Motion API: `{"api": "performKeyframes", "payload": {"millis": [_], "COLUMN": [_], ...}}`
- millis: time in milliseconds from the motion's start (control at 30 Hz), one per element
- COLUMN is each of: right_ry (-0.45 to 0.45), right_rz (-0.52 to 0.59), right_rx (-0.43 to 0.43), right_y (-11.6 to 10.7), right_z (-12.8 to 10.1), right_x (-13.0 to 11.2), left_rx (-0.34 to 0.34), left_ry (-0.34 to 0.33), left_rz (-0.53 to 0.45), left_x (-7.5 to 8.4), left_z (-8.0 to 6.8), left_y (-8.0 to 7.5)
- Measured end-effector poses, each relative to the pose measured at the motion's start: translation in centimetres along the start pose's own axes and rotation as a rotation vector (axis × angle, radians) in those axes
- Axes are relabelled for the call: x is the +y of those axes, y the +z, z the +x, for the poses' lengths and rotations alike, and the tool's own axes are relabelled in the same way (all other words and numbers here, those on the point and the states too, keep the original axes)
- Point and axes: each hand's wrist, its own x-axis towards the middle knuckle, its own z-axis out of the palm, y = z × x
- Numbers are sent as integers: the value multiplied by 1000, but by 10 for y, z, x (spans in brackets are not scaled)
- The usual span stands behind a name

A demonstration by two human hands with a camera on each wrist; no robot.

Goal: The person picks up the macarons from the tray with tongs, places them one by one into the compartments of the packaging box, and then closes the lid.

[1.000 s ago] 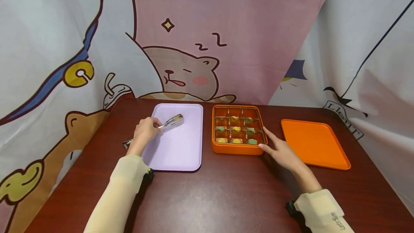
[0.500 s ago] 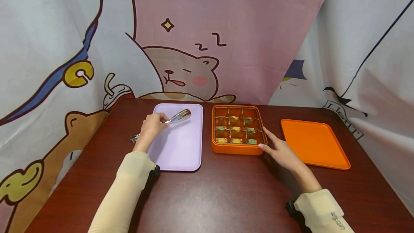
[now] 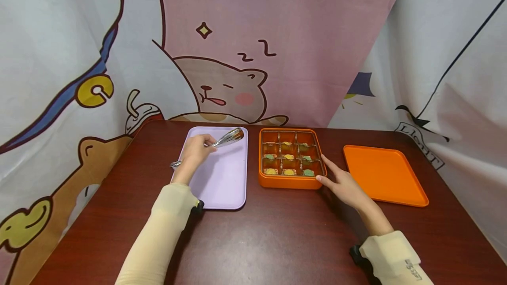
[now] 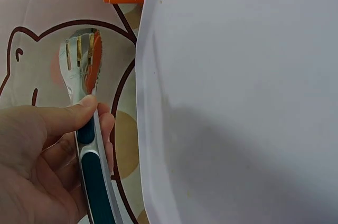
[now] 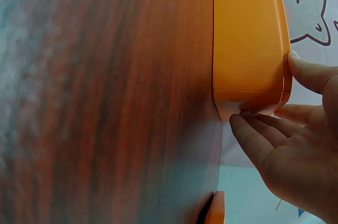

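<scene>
1. Gripping tongs [image 3: 222, 141], the left hand [image 3: 196, 155] is curled round the handle, thumb on top in the left wrist view [image 4: 37, 145]; the tips hang above the far end of the lilac tray [image 3: 222, 184], and I can't tell if they touch it.
2. Tongs up close [image 4: 87, 102]: slotted metal head with an orange patch, dark grip, lower handle cut off by the frame edge.
3. Centre table, the orange box [image 3: 291, 157] shows nine cells; small yellow and green bits lie in some, too small to make out.
4. Right hand [image 3: 344, 186] lies with fingers straight against the box's near right corner, grasping nothing; the wrist view shows fingertips [image 5: 253, 129] on the box wall [image 5: 248, 39], palm cut off.
5. Far right, the orange lid [image 3: 384, 175] lies flat, apart from the box.
</scene>
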Motion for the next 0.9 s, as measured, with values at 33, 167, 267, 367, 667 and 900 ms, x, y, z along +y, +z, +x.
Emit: {"api": "performKeyframes", "payload": {"millis": [33, 167, 267, 367, 667, 900], "right_ry": [-2, -4, -3, -4, -8, 1], "right_rz": [0, -2, -4, -6, -17, -24], "right_rx": [1, 5, 5, 6, 15, 16], "right_y": [0, 0, 0, 0, -1, 1], "right_z": [0, -1, -1, -1, 1, -1], "right_x": [0, 0, -1, -1, 0, -1], "left_rx": [8, 39, 59, 71, 86, 64], "left_ry": [11, 17, 20, 20, 54, 65], "left_rz": [-9, -36, -62, -80, -88, -66], "left_x": [1, 7, 13, 18, 40, 52], "left_z": [0, 0, 1, 2, 11, 16], "left_y": [1, 7, 14, 21, 36, 49]}}
